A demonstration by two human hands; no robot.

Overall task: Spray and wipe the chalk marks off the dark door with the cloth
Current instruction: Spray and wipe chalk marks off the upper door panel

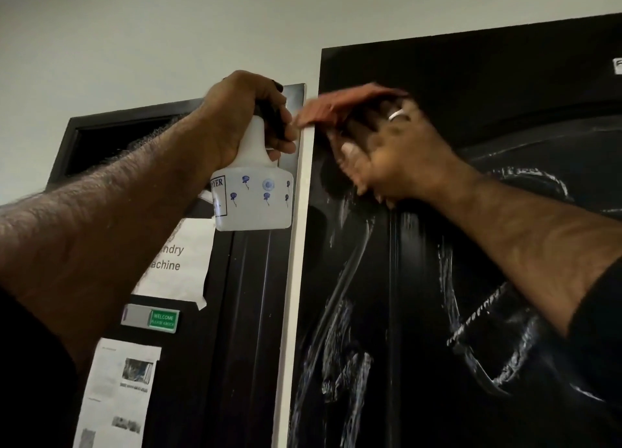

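Nearest to me, at about nine o'clock, my left hand is curled tight round the dark trigger head of the white plastic spray bottle with small blue flower prints, holding it upright, up against the white strip of door frame. Just beyond, at about one o'clock, my right hand is blurred; it presses the reddish-brown cloth against the upper left corner of the glossy black panelled door, and I cannot tell whether my fingers are flat on the cloth or bunched round it. A pale ring shows on one finger. Below that hand, from four to six o'clock, white smeared chalk marks run in loops and streaks down the door, wet-looking and far from gone, so I judge the wiping is only begun. Farther off at seven o'clock hang a white paper notice about a laundry machine, a green welcome sign and another printed sheet on the neighbouring dark door. The risks as I see them: the cloth overhangs the frame edge and could drag chalky wet across the white strip; a loaded cloth would only spread the chalk; and a careless squeeze could mist the paper notices.
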